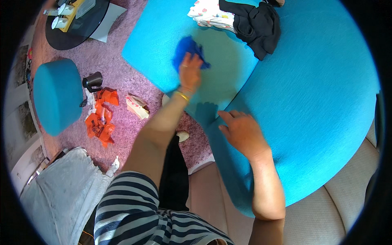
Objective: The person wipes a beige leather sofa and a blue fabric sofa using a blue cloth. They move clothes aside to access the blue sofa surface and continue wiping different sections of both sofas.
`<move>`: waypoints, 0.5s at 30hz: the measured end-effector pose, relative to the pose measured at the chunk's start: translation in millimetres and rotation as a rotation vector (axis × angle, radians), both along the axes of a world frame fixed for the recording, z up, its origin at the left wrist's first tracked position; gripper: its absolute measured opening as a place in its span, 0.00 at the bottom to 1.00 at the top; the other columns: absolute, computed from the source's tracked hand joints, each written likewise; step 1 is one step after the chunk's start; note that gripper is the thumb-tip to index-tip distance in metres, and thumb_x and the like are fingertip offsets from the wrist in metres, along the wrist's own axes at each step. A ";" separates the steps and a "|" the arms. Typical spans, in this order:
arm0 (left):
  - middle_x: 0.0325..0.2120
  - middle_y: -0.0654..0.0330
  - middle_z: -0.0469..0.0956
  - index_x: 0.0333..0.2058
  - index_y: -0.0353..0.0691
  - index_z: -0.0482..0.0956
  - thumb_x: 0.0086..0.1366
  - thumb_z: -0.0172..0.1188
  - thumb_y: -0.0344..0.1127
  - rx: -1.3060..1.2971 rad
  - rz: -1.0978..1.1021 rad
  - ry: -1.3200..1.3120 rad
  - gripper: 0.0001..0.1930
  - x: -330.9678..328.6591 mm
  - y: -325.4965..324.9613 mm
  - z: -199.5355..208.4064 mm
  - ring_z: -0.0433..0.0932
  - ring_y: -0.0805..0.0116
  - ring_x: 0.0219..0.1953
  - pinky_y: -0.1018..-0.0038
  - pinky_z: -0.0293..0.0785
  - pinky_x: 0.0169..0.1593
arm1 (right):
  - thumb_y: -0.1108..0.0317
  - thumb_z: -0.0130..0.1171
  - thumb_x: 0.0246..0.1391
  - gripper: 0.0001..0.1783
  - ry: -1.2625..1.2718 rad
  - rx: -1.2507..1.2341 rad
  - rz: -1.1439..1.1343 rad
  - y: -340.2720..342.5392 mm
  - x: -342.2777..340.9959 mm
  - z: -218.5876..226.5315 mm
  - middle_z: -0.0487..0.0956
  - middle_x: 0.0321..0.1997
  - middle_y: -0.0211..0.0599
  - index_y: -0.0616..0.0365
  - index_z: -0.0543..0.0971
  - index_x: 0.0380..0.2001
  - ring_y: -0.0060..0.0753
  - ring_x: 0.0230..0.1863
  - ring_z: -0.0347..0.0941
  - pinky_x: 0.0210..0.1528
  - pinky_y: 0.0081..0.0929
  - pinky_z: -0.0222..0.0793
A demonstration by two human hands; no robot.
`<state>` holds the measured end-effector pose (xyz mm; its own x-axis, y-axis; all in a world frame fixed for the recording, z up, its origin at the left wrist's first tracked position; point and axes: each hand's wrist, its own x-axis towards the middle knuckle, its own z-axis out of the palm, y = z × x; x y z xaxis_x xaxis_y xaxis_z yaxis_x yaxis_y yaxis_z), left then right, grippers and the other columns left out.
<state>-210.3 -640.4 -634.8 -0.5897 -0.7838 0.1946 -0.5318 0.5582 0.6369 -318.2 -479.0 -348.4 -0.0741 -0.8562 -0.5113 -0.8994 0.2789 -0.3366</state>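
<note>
My left hand [190, 75], with a yellow bangle at the wrist, is at the near edge of a bunched blue cloth [187, 47]. Its fingers are on the cloth, which lies on the turquoise sofa seat [155, 32]; both look a little blurred. My right hand [244, 134] rests on the turquoise sofa's rounded back [310, 102], close to the seam with the seat. Its fingers are apart and hold nothing. A damp-looking darker patch [222, 61] shows on the seat beside the cloth.
Black clothing [261, 30] and a white patterned garment [210, 14] lie at the seat's far end. Leftward are a turquoise stool [59, 96], a dark mug [94, 79], orange plastic bags [100, 126], a dark round table [77, 34] and a pale-covered piece [61, 196].
</note>
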 end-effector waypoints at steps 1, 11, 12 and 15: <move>0.55 0.52 0.77 0.48 0.36 0.81 0.56 0.53 0.24 0.188 0.030 0.184 0.20 -11.6 26.7 -18.7 0.68 0.49 0.63 0.56 0.65 0.64 | 0.61 0.61 0.56 0.21 -0.019 0.017 0.001 -5.1 0.3 3.0 0.80 0.43 0.44 0.55 0.74 0.52 0.46 0.47 0.77 0.49 0.41 0.72; 0.54 0.57 0.75 0.45 0.41 0.82 0.59 0.53 0.37 -0.080 -0.992 -0.330 0.17 30.2 100.2 -8.5 0.70 0.55 0.60 0.62 0.68 0.58 | 0.62 0.60 0.57 0.23 -0.116 0.084 -0.094 -1.8 -5.8 0.7 0.79 0.46 0.44 0.53 0.75 0.55 0.51 0.50 0.74 0.53 0.44 0.69; 0.53 0.58 0.75 0.43 0.42 0.82 0.57 0.55 0.37 0.022 -0.930 -0.282 0.15 42.7 81.4 -0.7 0.71 0.57 0.58 0.62 0.69 0.57 | 0.62 0.60 0.56 0.23 -0.113 0.069 -0.098 -1.9 -5.7 0.9 0.79 0.45 0.43 0.53 0.75 0.55 0.50 0.50 0.75 0.52 0.44 0.70; 0.48 0.60 0.77 0.35 0.43 0.80 0.54 0.58 0.34 -0.260 -0.985 -0.192 0.09 86.9 4.3 8.7 0.74 0.60 0.51 0.64 0.71 0.54 | 0.62 0.61 0.56 0.22 -0.113 0.053 -0.115 -3.0 -5.7 4.4 0.79 0.45 0.43 0.53 0.75 0.54 0.48 0.49 0.75 0.51 0.43 0.70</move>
<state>-123.4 -636.1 -626.1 -0.9855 0.1156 0.1240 0.1554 0.9086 0.3877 -323.8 -481.9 -344.0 -0.1099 -0.8172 -0.5658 -0.8176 0.3980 -0.4160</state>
